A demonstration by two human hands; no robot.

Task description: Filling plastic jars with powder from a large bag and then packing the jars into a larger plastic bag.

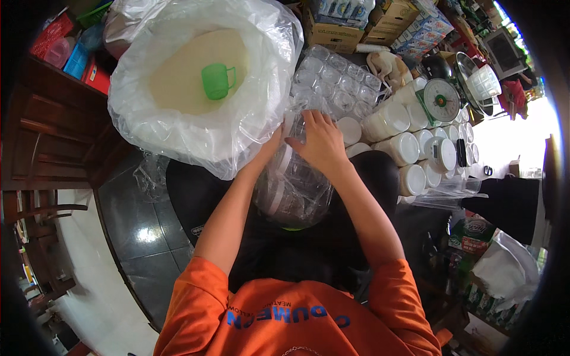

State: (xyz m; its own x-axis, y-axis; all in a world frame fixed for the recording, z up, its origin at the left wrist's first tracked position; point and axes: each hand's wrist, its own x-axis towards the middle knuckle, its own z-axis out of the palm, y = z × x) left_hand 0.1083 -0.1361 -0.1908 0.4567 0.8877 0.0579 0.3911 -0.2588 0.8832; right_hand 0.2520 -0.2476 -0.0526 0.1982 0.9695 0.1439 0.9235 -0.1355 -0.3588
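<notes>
Between my knees stands a column of clear plastic jars in thin clear plastic wrap [297,184]. My right hand [320,139] lies over the upper part of the wrap, its fingers stretched out and its thumb apart. On the other side of the column is my left hand [274,141], its fingers mostly hidden by the wrap and the bag edge. Just ahead and to the left, a large white plastic bag [136,127] gapes wide around a pale, fine-looking bulk material [178,74]. A green plastic mug [216,82] rests on that material.
Clear empty jars [338,77] in plastic lie ahead. To the right, several white-lidded jars [399,148] with white contents crowd around a green dial scale [439,102]. Cardboard boxes [332,32] stand at the back. Dark wooden furniture [53,130] borders the left side.
</notes>
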